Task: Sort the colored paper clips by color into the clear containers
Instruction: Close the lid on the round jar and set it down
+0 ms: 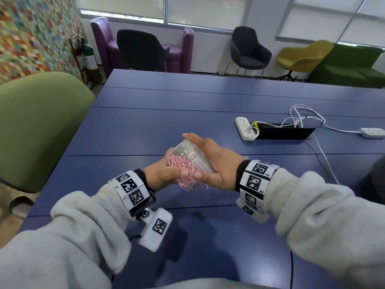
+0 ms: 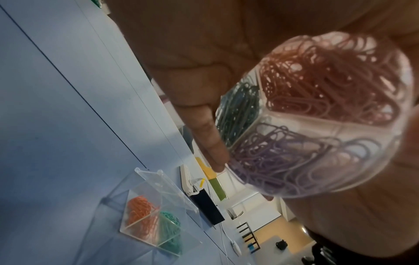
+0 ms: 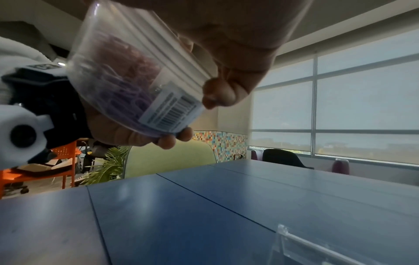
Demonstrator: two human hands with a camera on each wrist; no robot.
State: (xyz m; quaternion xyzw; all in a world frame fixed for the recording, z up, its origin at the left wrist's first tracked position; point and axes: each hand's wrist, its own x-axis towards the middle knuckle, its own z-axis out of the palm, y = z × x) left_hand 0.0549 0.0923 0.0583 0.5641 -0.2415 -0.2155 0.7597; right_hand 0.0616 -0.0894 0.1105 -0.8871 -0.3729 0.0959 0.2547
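1. Holding a round clear plastic tub (image 1: 192, 163) tilted above the blue bench (image 1: 187, 113), a person in grey sleeves keeps it between both hands, apparently so its lid end can be worked.
2. The left hand (image 1: 164, 174) forms the lower grip, fingers and thumb curled round the tub's base to steady it.
3. The right hand (image 1: 216, 161) forms the upper grip, wrapped over the ribbed lid end, likely to twist or pull it.
4. Inside, dividers keep pink paper clips (image 2: 328, 80), purple paper clips (image 2: 294, 157) and dark green paper clips (image 2: 240, 111) apart.
5. Farther along the bench, a square clear hinged box (image 2: 145, 224) stands open, with orange clips (image 2: 138, 213) and teal clips (image 2: 170, 231) in separate compartments.
6. Beyond lies a white power strip (image 1: 244, 128).
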